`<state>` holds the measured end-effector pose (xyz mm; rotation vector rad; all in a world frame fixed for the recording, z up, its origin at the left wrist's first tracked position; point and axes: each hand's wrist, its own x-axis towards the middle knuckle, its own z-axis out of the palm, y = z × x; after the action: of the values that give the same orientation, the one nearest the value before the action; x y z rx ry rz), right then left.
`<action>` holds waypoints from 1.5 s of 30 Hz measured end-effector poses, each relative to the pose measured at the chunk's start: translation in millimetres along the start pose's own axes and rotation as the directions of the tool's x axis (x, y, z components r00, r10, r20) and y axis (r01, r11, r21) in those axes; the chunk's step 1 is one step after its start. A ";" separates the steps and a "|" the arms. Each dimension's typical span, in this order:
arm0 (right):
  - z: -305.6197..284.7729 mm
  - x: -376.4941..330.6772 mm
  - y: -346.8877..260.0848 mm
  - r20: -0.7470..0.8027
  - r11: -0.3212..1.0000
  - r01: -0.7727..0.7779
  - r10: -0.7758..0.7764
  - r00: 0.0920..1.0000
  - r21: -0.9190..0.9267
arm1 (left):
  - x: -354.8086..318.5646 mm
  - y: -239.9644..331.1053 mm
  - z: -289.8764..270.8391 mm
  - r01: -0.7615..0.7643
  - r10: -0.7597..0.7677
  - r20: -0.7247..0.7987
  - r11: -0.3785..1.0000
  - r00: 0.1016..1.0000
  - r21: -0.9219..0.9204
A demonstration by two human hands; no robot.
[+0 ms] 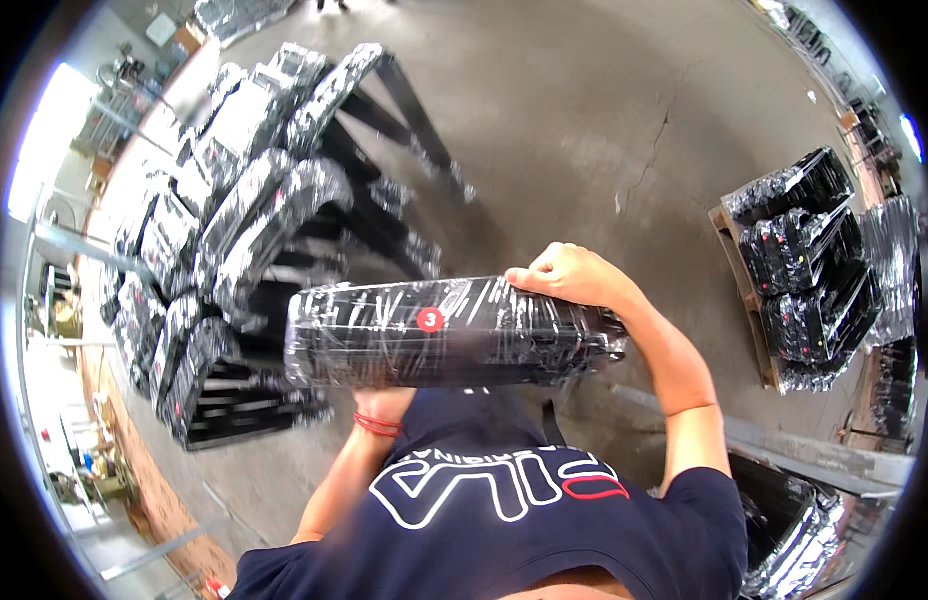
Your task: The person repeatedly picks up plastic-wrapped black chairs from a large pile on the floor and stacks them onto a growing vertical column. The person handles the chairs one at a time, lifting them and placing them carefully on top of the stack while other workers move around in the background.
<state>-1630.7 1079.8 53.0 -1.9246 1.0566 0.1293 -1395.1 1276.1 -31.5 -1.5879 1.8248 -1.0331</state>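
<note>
- I see a long black bundle wrapped in clear film, held crosswise in front of the chest, above the concrete floor.
- Bundle carries 1 round red sticker on its near face, approx. mid-length.
- Right hand sits on the bundle's top edge at its right end, fingers curled over and pressed onto the film.
- Left hand is under the bundle near its left-centre; mostly hidden by the bundle, so I can't tell how the fingers lie, only that it's against the underside.
- Red band round the left wrist, just below the bundle.
- Dark blue T-shirt w/ white and red print fills the near edge of view.
- Left & far left: a big stack of wrapped black bundles, leaning in rows, some tilted.
- Right: wooden pallet w/ more wrapped black bundles piled on it, well apart from the held one.
- Near right corner: another wrapped black pack, shiny film, beside a grey metal rail.
- A crack runs thru the floor, far of the right hand.
</note>
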 end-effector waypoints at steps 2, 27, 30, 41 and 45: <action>-43.3 3.9 17.6 -0.033 1.000 -0.027 0.027 0.999 -0.007 | 60.8 9.9 -18.6 0.253 -0.279 0.141 0.419 0.950 -0.872; -648.9 399.6 249.7 -0.079 0.989 -0.144 0.142 0.987 -0.023 | 881.7 71.5 124.1 -0.066 -0.208 0.373 -0.931 0.904 -0.360; -718.6 479.1 257.4 -0.055 0.991 -0.117 0.114 0.992 -0.061 | 963.4 25.3 127.6 -0.012 0.013 0.438 -0.998 0.899 0.055; -939.2 783.6 227.5 0.026 0.980 -0.075 0.082 0.996 -0.186 | 1250.2 -46.3 314.8 -0.384 0.307 0.500 -0.366 0.810 0.848; -1015.5 893.7 211.5 -0.003 0.983 -0.013 0.013 1.000 -0.186 | 1353.1 -79.1 380.7 -0.409 0.215 0.491 -0.335 0.844 0.849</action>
<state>-1532.4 -285.6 84.1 -2.0851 1.0909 0.2411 -1307.0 -128.8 -48.5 0.0412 0.5149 -1.3805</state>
